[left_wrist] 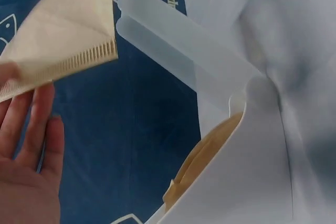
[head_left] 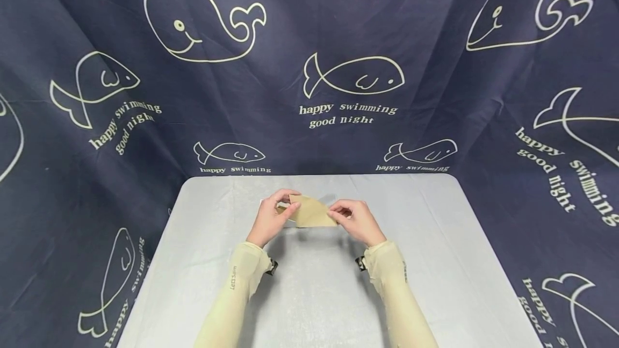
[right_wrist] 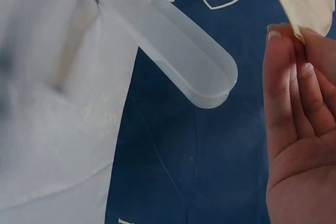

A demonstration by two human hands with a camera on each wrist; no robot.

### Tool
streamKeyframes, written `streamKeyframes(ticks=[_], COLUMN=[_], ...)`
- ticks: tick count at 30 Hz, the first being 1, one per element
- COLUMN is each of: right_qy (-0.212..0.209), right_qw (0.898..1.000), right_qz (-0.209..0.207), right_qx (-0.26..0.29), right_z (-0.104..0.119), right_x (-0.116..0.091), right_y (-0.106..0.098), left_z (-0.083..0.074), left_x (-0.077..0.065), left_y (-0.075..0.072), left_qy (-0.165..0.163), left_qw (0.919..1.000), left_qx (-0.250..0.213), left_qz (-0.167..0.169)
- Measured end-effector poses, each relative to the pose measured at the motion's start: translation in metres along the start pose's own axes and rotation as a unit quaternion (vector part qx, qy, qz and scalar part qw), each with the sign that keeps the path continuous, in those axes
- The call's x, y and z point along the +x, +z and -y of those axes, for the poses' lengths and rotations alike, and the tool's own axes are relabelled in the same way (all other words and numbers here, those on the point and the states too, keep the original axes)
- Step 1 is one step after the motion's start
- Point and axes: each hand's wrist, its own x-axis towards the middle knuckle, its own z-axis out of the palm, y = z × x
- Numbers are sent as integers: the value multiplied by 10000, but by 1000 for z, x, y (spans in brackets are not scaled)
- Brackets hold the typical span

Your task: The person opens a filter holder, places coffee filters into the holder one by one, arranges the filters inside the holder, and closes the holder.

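A brown paper coffee filter [head_left: 314, 212] with a crimped edge is held up between the two hands over the table. My left hand [head_left: 273, 216] pinches its left side, thumb in front. At the lower right corner, my right hand [head_left: 357, 220] pinches the paper between thumb and fingertips. In the left wrist view, a white holder [left_wrist: 247, 177] stands behind the filter, with more brown filters [left_wrist: 206, 156] inside it. Its translucent flap or lid [left_wrist: 157, 35] sticks out to the side and also shows in the right wrist view. From the head, the hands and paper mostly hide this holder.
A white-covered table [head_left: 309, 299] lies under both forearms. Dark blue curtains [head_left: 338, 20] with whale and fish drawings stand around its back and sides. A small black wrist camera [head_left: 272, 267] sits on the inner side of the left sleeve, another [head_left: 360, 263] on the right.
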Motion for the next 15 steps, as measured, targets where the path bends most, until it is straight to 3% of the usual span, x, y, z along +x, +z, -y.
streamKeyframes(ticks=[3, 6, 11, 15], right_qy=[-96, -225, -403, -654], right_qw=[9999, 9991, 9973, 9958], right_qz=[-121, -326, -565, -590], right_qx=[-69, -165, -238, -265], right_z=[2, 5, 10, 13], right_x=[4, 9, 22, 34], right_y=[-1, 0, 8, 22], left_z=[4, 11, 32, 53], left_x=[2, 3, -2, -9], left_y=[-9, -23, -41, -44], left_qy=[151, 179, -239, -560], left_qw=[9995, 9970, 9918, 9915], left_qx=[-187, -345, -193, 163], left_qz=[-225, -662, -1239, -1160])
